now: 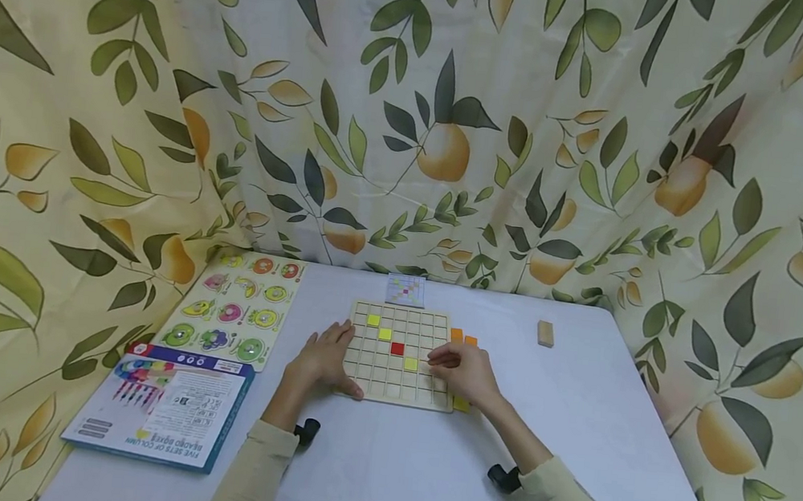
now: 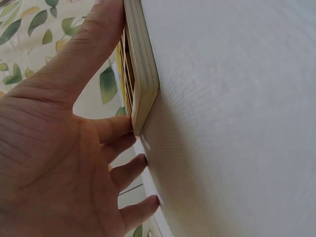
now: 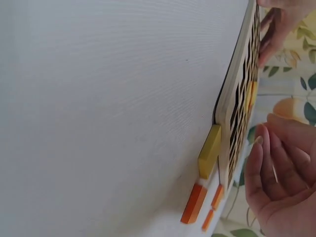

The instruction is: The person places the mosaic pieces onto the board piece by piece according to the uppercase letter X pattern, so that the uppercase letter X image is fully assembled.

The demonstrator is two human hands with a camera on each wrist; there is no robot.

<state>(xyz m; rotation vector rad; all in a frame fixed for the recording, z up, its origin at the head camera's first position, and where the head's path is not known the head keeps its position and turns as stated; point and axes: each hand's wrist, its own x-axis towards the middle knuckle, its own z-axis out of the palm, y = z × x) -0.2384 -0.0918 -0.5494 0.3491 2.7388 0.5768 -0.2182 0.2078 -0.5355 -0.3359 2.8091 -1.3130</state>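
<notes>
A square wooden grid board (image 1: 375, 379) lies on the table, with yellow tiles (image 1: 373, 320) and one red tile (image 1: 398, 348) in a diagonal row of cells. My left hand (image 1: 322, 356) spreads over the board's near left corner, thumb along the near edge. In the left wrist view its fingertips (image 2: 129, 123) touch the board's side (image 2: 147, 86). Over the right part of the board is my right hand (image 1: 465, 372), thumb and fingertips together beside a yellow tile. Whether a tile sits between them I cannot tell. Orange pieces (image 3: 193, 203) and a yellow piece (image 3: 210, 152) lie along the right edge.
Behind the board lies a small pattern card (image 1: 406, 290). A fruit picture board (image 1: 229, 306) and a boxed bead set (image 1: 161, 405) occupy the left side. At the back right is a small wooden block (image 1: 545, 334). Leaf-printed curtains (image 1: 442, 206) enclose the table.
</notes>
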